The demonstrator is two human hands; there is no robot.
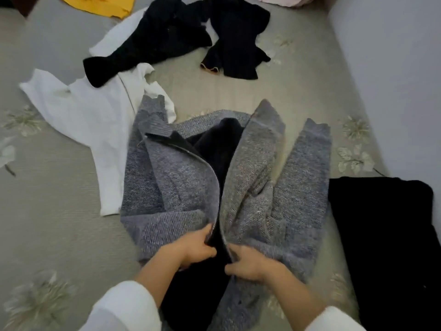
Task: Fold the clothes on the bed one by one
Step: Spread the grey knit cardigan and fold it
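Fingers: those of the left hand are curled shut on the left front edge of the grey jacket; those of the right hand are pinched on the right front edge, thumb on top.
Why held so: both grips sit low at the hem, either side of the zip line, likely to bring the two fronts together so the jacket lies closed and flat for folding.
Jacket: spread front-up on the bed, collar away from the person, dark lining showing in the gap, both sleeves bent up alongside the body.
Sleeve overlap: the jacket's left sleeve lies over the edge of the white shirt.
Waiting pile: black clothes and a yellow piece lie crumpled farther up the bed, unfolded.
Black piece at right: black cloth lies flat just beside the jacket, possibly done.
Stage: early, by my reading; most pieces remain loose.
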